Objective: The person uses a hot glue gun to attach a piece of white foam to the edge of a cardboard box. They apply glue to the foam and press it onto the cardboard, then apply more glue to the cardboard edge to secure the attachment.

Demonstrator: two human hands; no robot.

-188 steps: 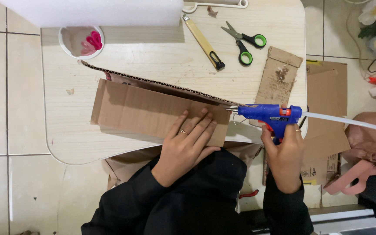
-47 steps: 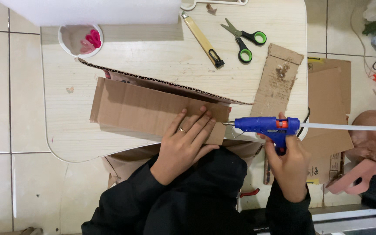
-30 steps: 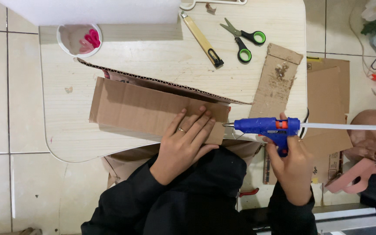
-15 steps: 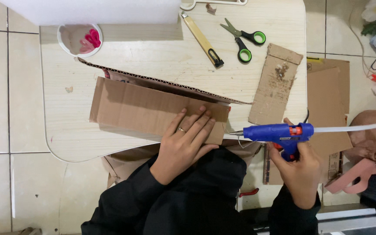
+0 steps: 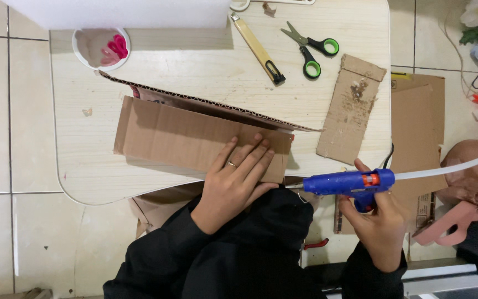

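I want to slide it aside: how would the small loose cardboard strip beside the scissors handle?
The cardboard strip lies flat, so it probably slides easily and will not roll. Being corrugated like the large piece, it is likely light and fairly stiff. Dried blobs on it may snag.

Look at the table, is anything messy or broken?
A little. The small cardboard strip beside the scissors lies tilted and has crusty dried blobs and specks on it. The big cardboard piece under the left hand looks whole. The right hand holds a blue glue gun.
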